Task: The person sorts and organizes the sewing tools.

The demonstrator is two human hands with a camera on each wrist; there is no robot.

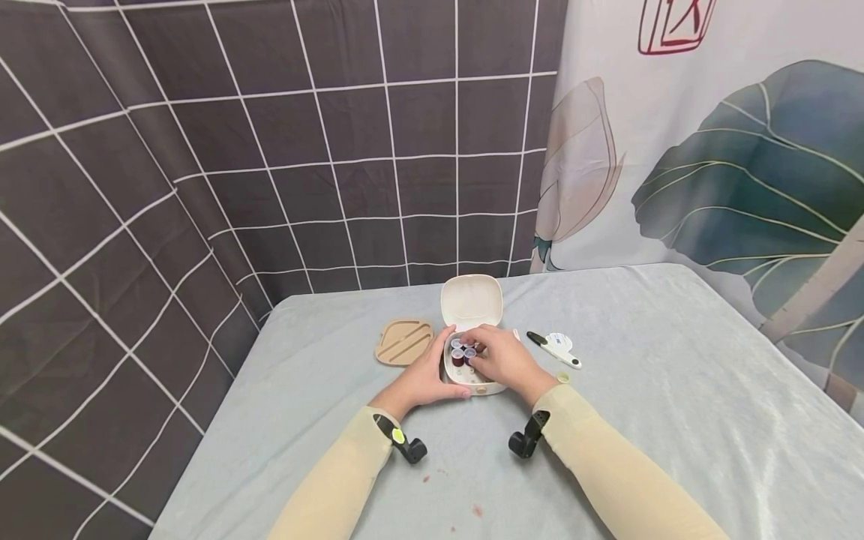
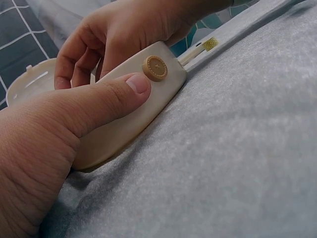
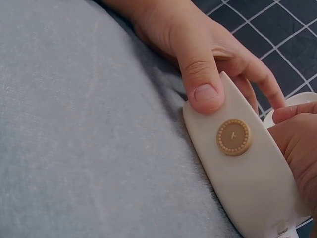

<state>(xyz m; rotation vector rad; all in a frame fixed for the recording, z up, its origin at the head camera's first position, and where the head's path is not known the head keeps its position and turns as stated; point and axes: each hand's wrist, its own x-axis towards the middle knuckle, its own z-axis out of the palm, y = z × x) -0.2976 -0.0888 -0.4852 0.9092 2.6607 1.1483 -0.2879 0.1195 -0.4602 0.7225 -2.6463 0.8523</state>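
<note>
A cream sewing box (image 1: 486,389) stands on the table with its lid (image 1: 472,301) raised at the back. My left hand (image 1: 427,376) grips its left side, the thumb along the front wall beside a tan button-shaped clasp (image 2: 155,68) and the fingers toward the back. Inside, several small thread spools (image 1: 457,358) stand upright in a cluster, with dark thread and pale tops. My right hand (image 1: 502,358) reaches in from the right, thumb and fingertips bent around a dark spool (image 1: 470,352). In both wrist views the box wall hides the right fingertips.
A tan grooved tray (image 1: 405,343) lies left of the box. To the right lie a white tool with a black end (image 1: 553,349), a round white piece (image 1: 560,341) and a small yellow-green piece (image 1: 563,377) near the right wrist. A tiled-pattern cloth (image 1: 351,187) hangs behind the table.
</note>
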